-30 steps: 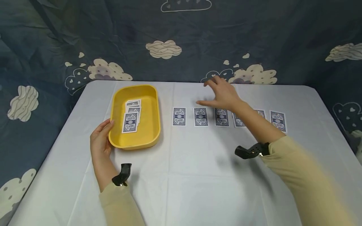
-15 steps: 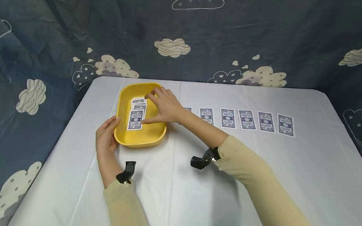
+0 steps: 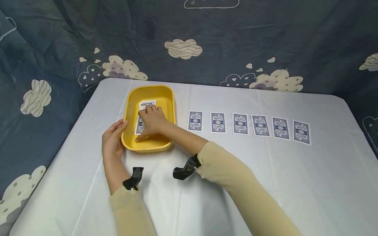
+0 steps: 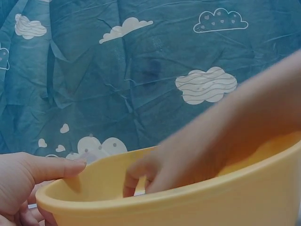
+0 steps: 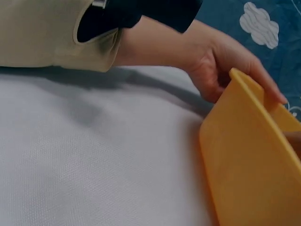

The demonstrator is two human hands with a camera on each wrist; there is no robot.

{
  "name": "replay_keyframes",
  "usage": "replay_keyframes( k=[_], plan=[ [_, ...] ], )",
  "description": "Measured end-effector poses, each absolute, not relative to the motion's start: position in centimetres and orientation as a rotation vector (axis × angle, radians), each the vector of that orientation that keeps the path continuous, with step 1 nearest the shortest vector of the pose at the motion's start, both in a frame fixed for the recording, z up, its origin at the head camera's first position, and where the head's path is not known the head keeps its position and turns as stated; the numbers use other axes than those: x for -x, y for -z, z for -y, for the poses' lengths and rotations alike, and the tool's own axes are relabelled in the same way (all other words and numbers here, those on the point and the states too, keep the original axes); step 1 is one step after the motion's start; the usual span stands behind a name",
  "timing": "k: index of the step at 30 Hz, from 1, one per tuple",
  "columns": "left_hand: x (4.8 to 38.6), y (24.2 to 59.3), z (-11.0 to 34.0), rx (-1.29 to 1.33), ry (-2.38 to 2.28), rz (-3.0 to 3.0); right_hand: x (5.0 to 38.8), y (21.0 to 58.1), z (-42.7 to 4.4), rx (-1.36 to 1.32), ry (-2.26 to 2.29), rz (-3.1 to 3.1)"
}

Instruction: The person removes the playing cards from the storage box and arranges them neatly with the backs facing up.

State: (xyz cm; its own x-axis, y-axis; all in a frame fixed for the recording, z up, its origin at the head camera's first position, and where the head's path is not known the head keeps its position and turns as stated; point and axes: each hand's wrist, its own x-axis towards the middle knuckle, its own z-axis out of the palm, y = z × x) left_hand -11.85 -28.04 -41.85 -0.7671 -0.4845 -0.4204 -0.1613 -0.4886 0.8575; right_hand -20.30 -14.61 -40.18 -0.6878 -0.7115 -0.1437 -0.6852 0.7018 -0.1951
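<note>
– Gripping the yellow tray point(image 3: 147, 149) by its left rim with the left hand point(image 3: 113, 137), covering playing cards point(image 3: 140, 126) inside with a spread right hand point(image 3: 153, 122)!
– Best to pinch only the top one, lightly, by its edges!

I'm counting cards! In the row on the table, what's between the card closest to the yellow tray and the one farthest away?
Four cards, backs up, lie between them on the white cloth; the head view shows it.

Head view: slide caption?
Left hand grips yellow tray; right hand inside it, over cards; six more cards in a row alongside.
</note>
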Motion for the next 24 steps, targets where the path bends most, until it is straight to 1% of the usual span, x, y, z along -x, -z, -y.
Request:
replay_keyframes(
  k=[13,24],
  plan=[
    [11.79,41.76,28.23,-0.972,2.356,1.419,20.55,40.61,15.21,1.017,0.208,-2.657],
    [11.84,41.76,28.01,-0.957,2.372,1.433,20.25,40.14,14.84,1.033,0.257,-2.685]
  ],
)
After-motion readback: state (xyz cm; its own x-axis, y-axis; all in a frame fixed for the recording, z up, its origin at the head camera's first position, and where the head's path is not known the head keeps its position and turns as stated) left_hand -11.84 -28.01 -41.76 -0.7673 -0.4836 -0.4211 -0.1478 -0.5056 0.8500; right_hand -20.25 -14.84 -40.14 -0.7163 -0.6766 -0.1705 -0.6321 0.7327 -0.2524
